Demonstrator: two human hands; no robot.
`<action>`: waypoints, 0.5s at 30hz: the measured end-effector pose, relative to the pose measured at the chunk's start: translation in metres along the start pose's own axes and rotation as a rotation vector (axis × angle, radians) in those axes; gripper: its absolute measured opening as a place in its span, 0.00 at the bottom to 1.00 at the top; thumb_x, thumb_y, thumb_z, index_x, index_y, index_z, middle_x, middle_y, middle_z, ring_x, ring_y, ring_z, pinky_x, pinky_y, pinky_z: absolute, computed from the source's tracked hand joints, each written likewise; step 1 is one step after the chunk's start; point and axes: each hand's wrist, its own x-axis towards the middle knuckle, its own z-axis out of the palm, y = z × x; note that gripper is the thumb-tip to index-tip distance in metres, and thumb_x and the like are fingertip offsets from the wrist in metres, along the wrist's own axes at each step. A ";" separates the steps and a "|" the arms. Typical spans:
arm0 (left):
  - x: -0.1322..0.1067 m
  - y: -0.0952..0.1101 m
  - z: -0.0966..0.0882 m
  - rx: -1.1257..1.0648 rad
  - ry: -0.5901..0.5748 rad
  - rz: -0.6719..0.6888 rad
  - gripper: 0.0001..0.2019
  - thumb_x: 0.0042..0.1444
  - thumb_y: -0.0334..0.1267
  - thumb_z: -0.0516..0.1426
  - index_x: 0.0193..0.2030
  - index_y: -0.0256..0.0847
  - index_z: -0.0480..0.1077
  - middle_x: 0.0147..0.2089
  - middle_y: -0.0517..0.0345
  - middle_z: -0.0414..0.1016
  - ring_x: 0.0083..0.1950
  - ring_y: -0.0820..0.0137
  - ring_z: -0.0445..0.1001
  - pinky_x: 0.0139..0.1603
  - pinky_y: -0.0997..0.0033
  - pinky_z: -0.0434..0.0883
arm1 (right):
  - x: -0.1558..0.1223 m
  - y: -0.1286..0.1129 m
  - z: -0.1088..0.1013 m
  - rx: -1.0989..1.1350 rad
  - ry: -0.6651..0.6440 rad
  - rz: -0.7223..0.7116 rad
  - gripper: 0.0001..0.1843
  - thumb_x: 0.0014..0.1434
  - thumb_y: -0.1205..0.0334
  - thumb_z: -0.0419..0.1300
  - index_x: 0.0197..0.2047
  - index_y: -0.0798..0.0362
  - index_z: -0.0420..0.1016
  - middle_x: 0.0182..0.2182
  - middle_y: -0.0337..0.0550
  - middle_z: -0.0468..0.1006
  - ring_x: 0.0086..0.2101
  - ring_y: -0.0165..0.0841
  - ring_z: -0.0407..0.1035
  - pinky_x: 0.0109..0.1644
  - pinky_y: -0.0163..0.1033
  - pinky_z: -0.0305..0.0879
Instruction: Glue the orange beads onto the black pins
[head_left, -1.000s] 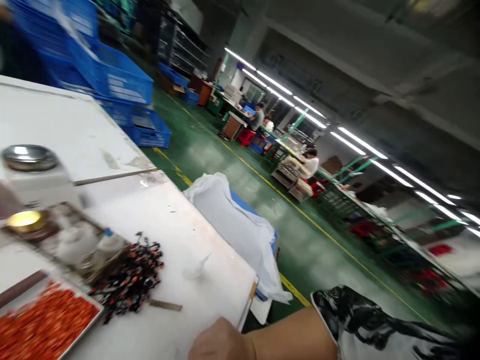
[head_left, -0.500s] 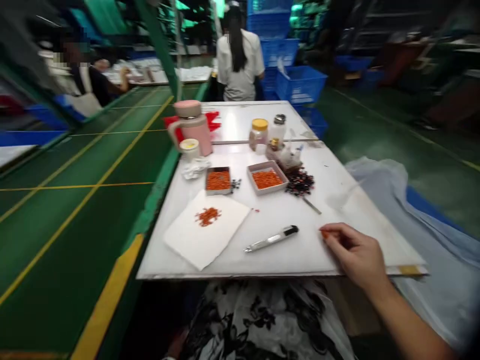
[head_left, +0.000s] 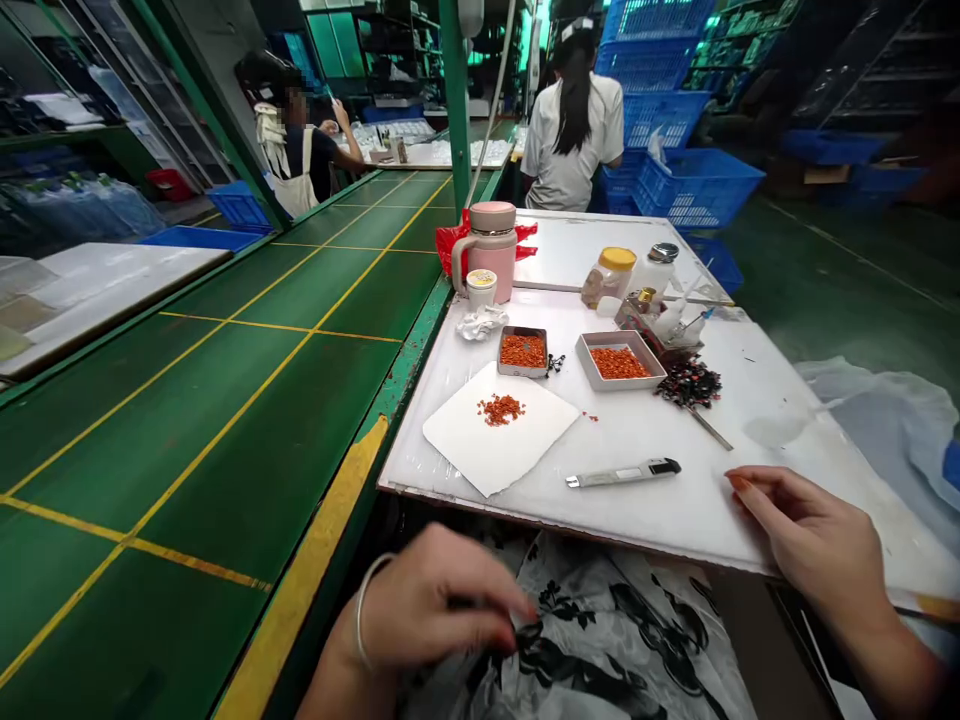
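Note:
My left hand (head_left: 442, 600), wearing a white bangle (head_left: 365, 612), is over my lap, above the black-and-white patterned cloth (head_left: 600, 640). Its fingers are bent and slightly blurred, with thumb and forefinger apart and nothing visible between them. At the table's right front, my right hand (head_left: 817, 535) rests with thumb and fingertips pinched together; whatever may be between them is hidden. Nearest to it are a utility knife (head_left: 622, 474) and a thin metal strip (head_left: 711, 428). Small orange-red pieces (head_left: 501, 410) lie on a white sheet (head_left: 480, 465).
Two shallow boxes, a smaller one (head_left: 523, 371) and a larger one (head_left: 626, 382), hold more orange pieces. Behind stand a pink jug (head_left: 493, 255), a yellow-lidded jar (head_left: 611, 275) and a dark pile (head_left: 688, 382). A green conveyor (head_left: 247, 420) runs left; two people work further back.
My left hand has come up into view from below the table edge. The view has turned left, so the table appears further right. My right hand stays pinched at the table's right front.

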 end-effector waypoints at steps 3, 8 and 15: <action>0.042 0.002 -0.038 0.460 0.544 -0.004 0.07 0.60 0.33 0.59 0.44 0.40 0.78 0.42 0.53 0.82 0.43 0.67 0.80 0.48 0.68 0.74 | 0.001 0.002 0.001 0.016 0.025 0.012 0.17 0.52 0.48 0.61 0.38 0.49 0.80 0.29 0.45 0.81 0.27 0.36 0.73 0.32 0.39 0.64; 0.105 -0.036 -0.067 0.838 0.448 -0.281 0.12 0.56 0.33 0.62 0.48 0.40 0.76 0.44 0.50 0.76 0.47 0.61 0.75 0.51 0.60 0.73 | 0.003 0.003 0.002 0.053 0.063 0.101 0.20 0.47 0.44 0.60 0.36 0.48 0.80 0.31 0.44 0.83 0.30 0.39 0.75 0.34 0.41 0.67; 0.118 -0.046 -0.062 0.803 0.341 -0.287 0.06 0.58 0.33 0.60 0.42 0.41 0.76 0.42 0.54 0.75 0.42 0.65 0.75 0.45 0.64 0.72 | 0.001 0.009 0.005 -0.007 0.101 0.074 0.19 0.49 0.42 0.59 0.36 0.46 0.81 0.30 0.44 0.83 0.30 0.39 0.77 0.34 0.40 0.69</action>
